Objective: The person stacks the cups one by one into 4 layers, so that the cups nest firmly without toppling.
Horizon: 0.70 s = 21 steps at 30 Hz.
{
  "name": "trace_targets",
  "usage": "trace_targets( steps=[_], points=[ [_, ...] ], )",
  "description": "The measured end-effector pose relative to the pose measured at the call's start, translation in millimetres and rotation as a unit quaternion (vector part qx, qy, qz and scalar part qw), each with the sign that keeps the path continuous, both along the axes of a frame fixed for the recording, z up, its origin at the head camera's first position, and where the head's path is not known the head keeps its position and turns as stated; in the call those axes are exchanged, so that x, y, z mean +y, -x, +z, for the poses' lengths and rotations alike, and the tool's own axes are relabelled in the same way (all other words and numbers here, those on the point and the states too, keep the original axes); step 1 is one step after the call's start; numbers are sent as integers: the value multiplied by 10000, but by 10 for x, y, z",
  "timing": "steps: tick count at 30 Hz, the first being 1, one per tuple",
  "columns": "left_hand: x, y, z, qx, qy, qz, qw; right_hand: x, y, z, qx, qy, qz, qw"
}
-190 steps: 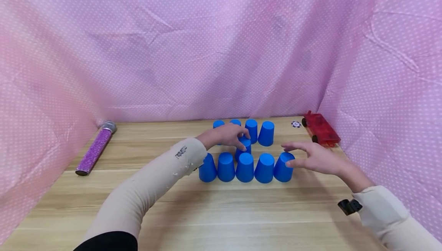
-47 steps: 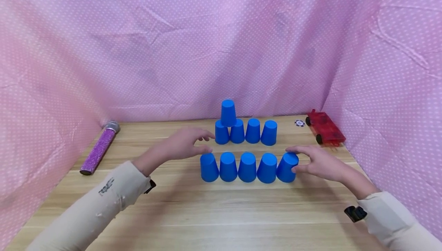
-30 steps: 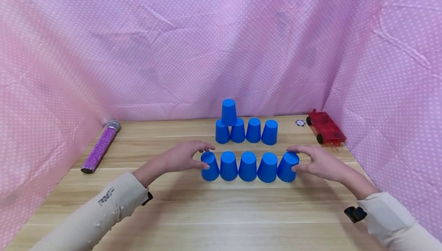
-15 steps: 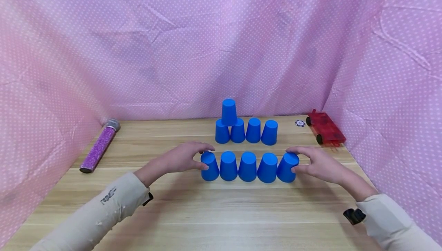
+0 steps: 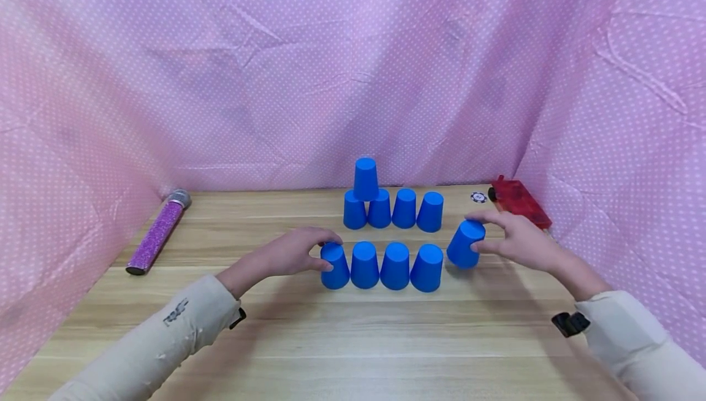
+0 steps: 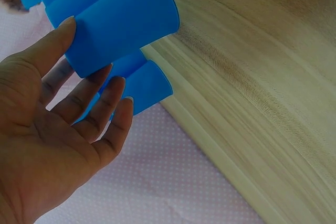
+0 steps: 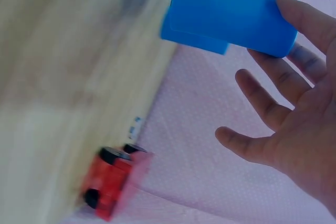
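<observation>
My right hand (image 5: 521, 243) pinches a blue cup (image 5: 464, 246) between thumb and fingers, tilted and lifted off the table at the right of the front row. In the right wrist view this cup (image 7: 231, 11) is upside down, its narrow closed end at my fingers. My left hand (image 5: 289, 252) holds the leftmost front cup (image 5: 335, 269) by thumb and fingers near its top; the left wrist view shows the thumb on the side of that cup (image 6: 123, 22). Upside-down blue cups, such as one front cup (image 5: 395, 269), stand between my hands.
Behind stands a second row of several blue cups (image 5: 405, 210), with one cup (image 5: 366, 180) stacked across its left two. A purple glitter microphone (image 5: 157, 235) lies at the left. At the back right are a poker chip (image 5: 478, 197) and a red toy car (image 5: 518, 202). Pink dotted cloth (image 5: 265, 94) surrounds the table.
My right hand has lifted the rightmost cup from the front row and moved it back and slightly right. My left hand came down to the leftmost cup earlier and has stayed there.
</observation>
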<state>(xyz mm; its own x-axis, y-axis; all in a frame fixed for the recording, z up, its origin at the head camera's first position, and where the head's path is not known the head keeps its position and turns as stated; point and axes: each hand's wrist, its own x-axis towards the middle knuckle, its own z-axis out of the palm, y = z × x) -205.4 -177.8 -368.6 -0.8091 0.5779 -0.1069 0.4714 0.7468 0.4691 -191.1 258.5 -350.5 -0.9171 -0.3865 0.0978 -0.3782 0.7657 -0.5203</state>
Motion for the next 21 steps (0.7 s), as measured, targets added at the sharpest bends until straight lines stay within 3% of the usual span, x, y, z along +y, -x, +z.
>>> trace_targets(
  steps=[3, 12, 21],
  points=[
    [-8, 5, 0, 0, -9, 10, 10000, -32, 94, 135, 150, -44, -69, 9999],
    [-34, 6, -11, -165, -165, 22, 9997, -189, 357, 428, 91, 5, -156, 9998],
    [-80, 42, -67, -277, -392, -100, 9988, -401, 629, 460, -139, 421, -199, 9988]
  ],
)
